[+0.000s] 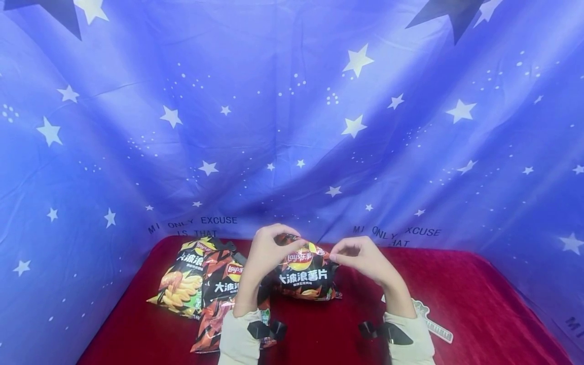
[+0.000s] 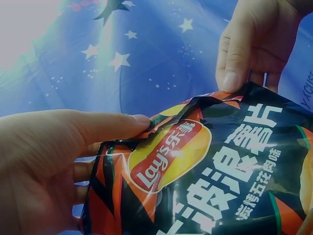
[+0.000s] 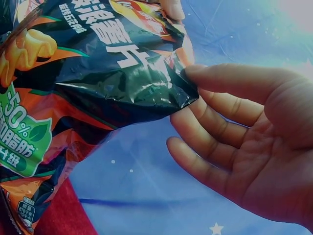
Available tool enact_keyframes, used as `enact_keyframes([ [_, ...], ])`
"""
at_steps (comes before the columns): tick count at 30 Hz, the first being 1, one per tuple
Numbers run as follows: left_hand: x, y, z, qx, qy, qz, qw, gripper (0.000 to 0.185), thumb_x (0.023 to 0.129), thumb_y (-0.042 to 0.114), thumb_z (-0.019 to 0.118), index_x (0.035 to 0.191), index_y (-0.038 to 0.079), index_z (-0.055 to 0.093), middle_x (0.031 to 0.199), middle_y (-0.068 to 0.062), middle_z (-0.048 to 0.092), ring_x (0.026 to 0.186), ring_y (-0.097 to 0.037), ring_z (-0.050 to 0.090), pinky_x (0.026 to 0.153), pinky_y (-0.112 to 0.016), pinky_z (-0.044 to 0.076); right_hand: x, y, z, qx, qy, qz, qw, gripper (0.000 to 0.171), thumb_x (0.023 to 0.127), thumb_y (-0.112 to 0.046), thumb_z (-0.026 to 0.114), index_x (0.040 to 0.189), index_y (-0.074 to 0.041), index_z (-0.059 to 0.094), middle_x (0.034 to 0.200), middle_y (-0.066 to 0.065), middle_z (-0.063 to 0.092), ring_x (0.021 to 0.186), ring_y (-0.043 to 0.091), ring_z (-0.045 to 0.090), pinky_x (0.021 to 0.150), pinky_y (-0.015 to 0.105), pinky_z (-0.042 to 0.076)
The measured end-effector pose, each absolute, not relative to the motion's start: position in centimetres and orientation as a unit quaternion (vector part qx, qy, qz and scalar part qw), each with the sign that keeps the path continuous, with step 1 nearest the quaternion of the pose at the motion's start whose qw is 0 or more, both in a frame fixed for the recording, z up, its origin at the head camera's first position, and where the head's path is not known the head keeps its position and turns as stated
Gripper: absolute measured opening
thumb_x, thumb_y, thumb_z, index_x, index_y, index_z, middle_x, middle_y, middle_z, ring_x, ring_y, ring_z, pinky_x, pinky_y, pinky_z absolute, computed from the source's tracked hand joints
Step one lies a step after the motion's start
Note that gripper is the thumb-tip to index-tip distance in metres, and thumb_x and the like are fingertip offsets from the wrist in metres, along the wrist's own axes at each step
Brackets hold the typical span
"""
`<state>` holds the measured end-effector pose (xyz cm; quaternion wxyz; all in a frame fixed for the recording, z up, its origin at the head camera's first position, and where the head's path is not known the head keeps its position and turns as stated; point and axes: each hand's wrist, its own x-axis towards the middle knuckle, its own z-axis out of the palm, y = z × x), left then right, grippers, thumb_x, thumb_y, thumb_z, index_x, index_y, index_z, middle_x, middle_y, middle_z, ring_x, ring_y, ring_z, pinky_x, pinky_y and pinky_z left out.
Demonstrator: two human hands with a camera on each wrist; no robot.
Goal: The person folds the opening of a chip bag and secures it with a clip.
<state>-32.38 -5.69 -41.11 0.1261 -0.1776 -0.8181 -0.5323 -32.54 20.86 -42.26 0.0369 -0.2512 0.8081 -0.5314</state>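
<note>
A black Lay's chip bag [image 1: 304,278] stands upright on the red cloth at the middle, and both hands hold it by its top edge. My left hand [image 1: 295,241] pinches the top left corner; in the left wrist view its thumb [image 2: 128,125] lies on the front of the bag [image 2: 205,181] with the fingers behind. My right hand [image 1: 335,255] pinches the top right corner. In the right wrist view its thumb tip [image 3: 194,73] sits on the corner of the bag [image 3: 98,73] and the other fingers spread loosely behind it.
Two more chip bags lie flat at the left: a yellow and black one [image 1: 182,279] and a red and black one [image 1: 221,304], partly under my left forearm. A white tag [image 1: 435,327] lies by my right sleeve. A blue star-print backdrop [image 1: 292,126] closes off the red cloth [image 1: 479,314].
</note>
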Motion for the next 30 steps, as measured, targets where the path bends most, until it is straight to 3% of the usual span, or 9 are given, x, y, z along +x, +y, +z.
enact_keyframes([
  [14, -32.39, -5.43, -41.06, -0.167, -0.822, -0.522, 0.153, 0.009, 0.084, 0.019, 0.084, 0.091, 0.016, 0.08, 0.089, 0.005, 0.076, 0.085, -0.01, 0.067, 0.081, -0.027, 0.057, -32.45, 20.79, -42.3, -0.245, 0.802, -0.542, 0.049, 0.011, 0.091, -0.012, 0.076, 0.099, -0.005, 0.077, 0.095, 0.014, 0.077, 0.085, 0.014, 0.072, 0.08, 0.031, 0.061],
  [30, -32.49, -5.23, -41.23, -0.181, -0.819, -0.521, 0.157, 0.007, 0.083, 0.016, 0.084, 0.089, 0.016, 0.08, 0.087, 0.005, 0.076, 0.081, -0.009, 0.066, 0.075, -0.024, 0.054, -32.58, 20.84, -42.25, -0.251, 0.812, -0.526, 0.039, 0.008, 0.091, -0.013, 0.076, 0.097, -0.007, 0.079, 0.093, 0.01, 0.077, 0.086, 0.013, 0.07, 0.079, 0.029, 0.059],
])
